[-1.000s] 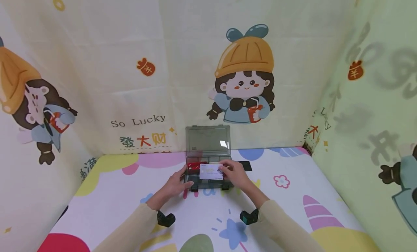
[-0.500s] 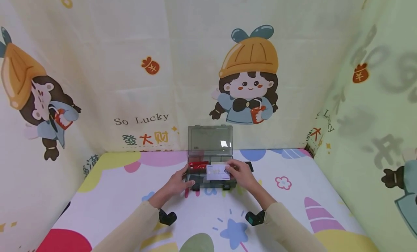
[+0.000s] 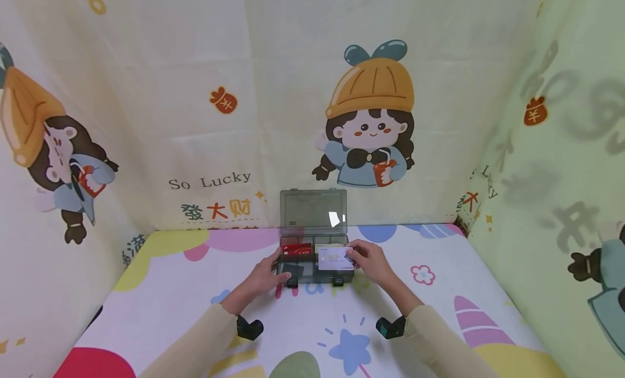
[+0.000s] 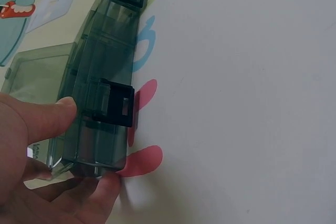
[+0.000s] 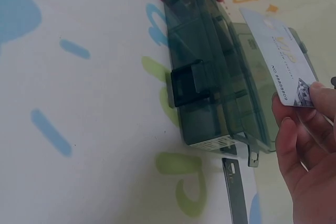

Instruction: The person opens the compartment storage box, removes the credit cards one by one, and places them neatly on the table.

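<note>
A translucent dark-green plastic storage box (image 4: 107, 45) stands on the table, its lid (image 3: 307, 210) raised at the back. My left hand (image 3: 263, 275) grips the box's left end, thumb over the front rim and fingers against the side. Between thumb and fingers, my right hand (image 3: 372, 260) pinches the right end of a white VIP card (image 3: 333, 258), tilted above the box's right compartments. A red VIP card (image 3: 296, 249) sits in the back left compartment. In the front left one lies a dark card (image 3: 293, 270). Behind the white card, a pale yellowish edge (image 3: 322, 248) shows.
A black card (image 5: 234, 187) lies on the table just beyond the box's right end; my right hand hides it in the head view. The patterned tablecloth (image 3: 312, 318) spreads in front, and a printed curtain (image 3: 283, 123) hangs close behind the lid.
My right hand has carried the white card rightward, from over the box's middle to over its right compartments, uncovering the red card's lettering. The left hand keeps its grip on the box.
</note>
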The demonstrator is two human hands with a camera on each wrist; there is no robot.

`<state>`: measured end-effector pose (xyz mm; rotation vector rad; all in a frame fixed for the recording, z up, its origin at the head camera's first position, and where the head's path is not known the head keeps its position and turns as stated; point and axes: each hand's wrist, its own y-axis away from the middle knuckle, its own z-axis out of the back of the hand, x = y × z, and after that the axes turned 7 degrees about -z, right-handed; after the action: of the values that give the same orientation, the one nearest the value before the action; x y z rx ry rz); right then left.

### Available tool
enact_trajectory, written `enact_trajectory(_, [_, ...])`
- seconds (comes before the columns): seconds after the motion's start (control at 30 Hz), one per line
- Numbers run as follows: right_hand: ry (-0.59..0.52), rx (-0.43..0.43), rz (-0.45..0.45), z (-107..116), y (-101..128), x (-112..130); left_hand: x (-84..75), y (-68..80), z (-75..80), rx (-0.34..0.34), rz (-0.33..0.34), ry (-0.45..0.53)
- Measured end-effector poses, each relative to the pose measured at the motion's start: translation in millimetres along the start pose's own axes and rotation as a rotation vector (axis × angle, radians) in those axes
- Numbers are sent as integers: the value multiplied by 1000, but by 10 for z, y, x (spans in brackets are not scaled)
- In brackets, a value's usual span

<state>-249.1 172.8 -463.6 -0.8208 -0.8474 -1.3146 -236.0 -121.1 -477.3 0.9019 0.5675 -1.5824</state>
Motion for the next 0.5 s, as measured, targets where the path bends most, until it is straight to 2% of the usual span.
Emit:
enact_trajectory(0.3, [13, 11, 54, 90, 6, -23, 7, 2, 7, 1, 0, 10])
enact_trajectory(0.5, [28, 12, 32, 160, 11, -28, -1, -10, 1, -5, 2, 16])
